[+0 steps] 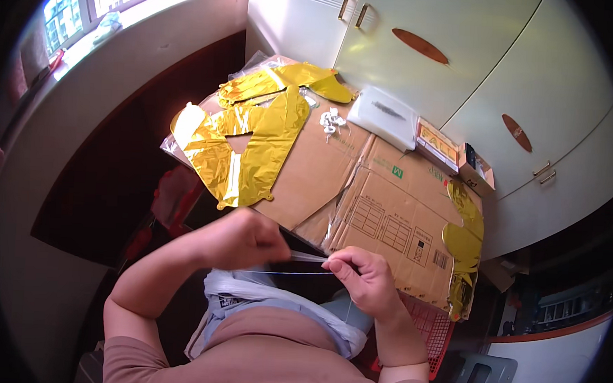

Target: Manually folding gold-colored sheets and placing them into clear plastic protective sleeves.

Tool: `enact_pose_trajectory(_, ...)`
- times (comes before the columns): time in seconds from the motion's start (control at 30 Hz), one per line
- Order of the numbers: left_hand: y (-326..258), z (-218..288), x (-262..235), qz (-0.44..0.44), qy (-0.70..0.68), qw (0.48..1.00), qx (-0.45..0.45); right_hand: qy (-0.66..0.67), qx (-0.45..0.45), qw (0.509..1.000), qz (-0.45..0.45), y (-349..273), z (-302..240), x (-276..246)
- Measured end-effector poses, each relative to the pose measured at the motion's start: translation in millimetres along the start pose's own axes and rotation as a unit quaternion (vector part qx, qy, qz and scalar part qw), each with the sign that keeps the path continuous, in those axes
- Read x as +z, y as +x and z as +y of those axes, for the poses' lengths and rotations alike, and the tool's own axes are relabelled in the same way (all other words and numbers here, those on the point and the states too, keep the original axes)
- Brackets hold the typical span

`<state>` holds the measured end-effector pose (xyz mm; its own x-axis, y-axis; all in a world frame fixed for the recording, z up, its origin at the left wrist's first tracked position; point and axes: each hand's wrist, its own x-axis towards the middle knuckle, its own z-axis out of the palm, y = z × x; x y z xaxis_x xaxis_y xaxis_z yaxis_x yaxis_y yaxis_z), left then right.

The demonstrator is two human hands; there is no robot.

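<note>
A thin whitish strip (308,257) is stretched between my two hands, in front of my belly. My left hand (248,238), slightly blurred, is closed on its left end. Thumb and fingers of my right hand (363,274) pinch the other end. Below the strip runs a fine thread (294,273); where it begins and ends I cannot make out. Just beyond my left hand, a flat gold foil balloon (261,158) with a triangular hole lies on the cardboard (307,171). A second gold foil balloon (295,76) rests behind it.
Another gold foil piece (462,234) hangs along the cardboard's right edge. Toward the back are tangled white string (333,122), a whitish translucent package (383,117) and small boxes (439,148). Pale cabinets (426,31) stand behind. A red basket (432,330) and grey stool (480,375) are at lower right.
</note>
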<state>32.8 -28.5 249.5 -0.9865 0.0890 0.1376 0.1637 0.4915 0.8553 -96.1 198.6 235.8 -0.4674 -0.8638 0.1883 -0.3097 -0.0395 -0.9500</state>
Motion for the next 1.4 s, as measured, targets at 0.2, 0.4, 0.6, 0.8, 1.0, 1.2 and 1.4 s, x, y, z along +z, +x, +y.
enact_pose_trajectory(0.2,-1.0,5.9,24.0,-0.184,-0.322,0.926,-0.069,-0.077,-0.081,0.993,0.037,8.5,-9.0,-7.9)
enact_pose_trajectory(0.4,25.7,6.3,28.4,0.244,-0.249,0.935,0.059,-0.083,-0.120,0.989,0.011,-1.6,4.9,33.1)
enact_pose_trajectory(0.6,22.7,10.9,45.3,0.040,-0.136,0.979,0.145,-0.185,-0.192,0.964,0.023,37.3,-54.1,-15.6)
enact_pose_trajectory(0.8,30.5,20.2,21.1,0.270,-0.512,0.814,0.036,-0.072,-0.104,0.991,-0.045,25.7,9.0,17.0)
enact_pose_trajectory(1.0,13.5,16.9,30.9,0.060,-0.211,0.975,0.041,-0.135,-0.110,0.982,0.080,41.7,-26.6,-20.5)
enact_pose_trajectory(1.2,35.5,-0.2,25.1,0.185,-0.241,0.952,0.036,-0.065,-0.162,0.980,-0.099,24.3,-26.4,-2.6)
enact_pose_trajectory(1.4,29.0,16.5,15.3,0.113,-0.490,0.864,0.030,-0.060,-0.095,0.991,-0.070,36.2,2.0,-4.1)
